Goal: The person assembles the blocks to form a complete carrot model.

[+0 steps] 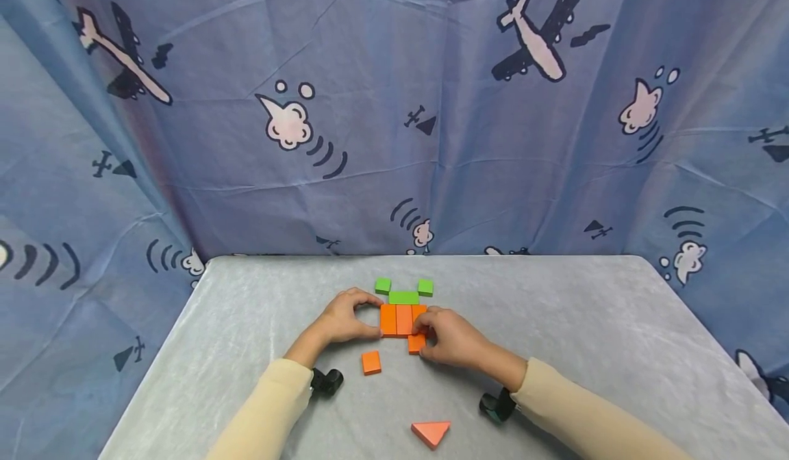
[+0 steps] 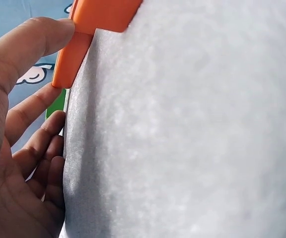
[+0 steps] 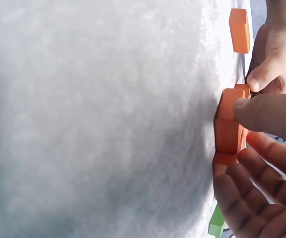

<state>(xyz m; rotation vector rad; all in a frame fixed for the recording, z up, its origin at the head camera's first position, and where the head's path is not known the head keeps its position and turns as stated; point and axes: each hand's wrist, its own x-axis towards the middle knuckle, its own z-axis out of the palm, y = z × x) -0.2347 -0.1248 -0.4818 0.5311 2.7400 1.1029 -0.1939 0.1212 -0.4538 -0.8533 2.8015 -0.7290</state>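
Observation:
Three orange rectangular blocks (image 1: 388, 320) lie side by side in a row on the table. My left hand (image 1: 345, 316) holds the leftmost one between thumb and index finger, the thumb at its near end and the index at its far end. Below the row's right end, a small orange block (image 1: 416, 344) sits against it. With my right hand (image 1: 453, 337), I grip this small block, the thumb (image 3: 242, 111) on its face and the other fingers reaching over the rightmost rectangular block, which they partly hide.
Beyond the row lie a green rectangular block (image 1: 403, 298) and two small green blocks (image 1: 383, 285). Another small orange block (image 1: 371, 362) lies nearer, left of centre. An orange-pink triangular block (image 1: 431, 433) is near the front of the grey table (image 1: 555, 323). A patterned blue curtain (image 1: 370, 104) hangs behind.

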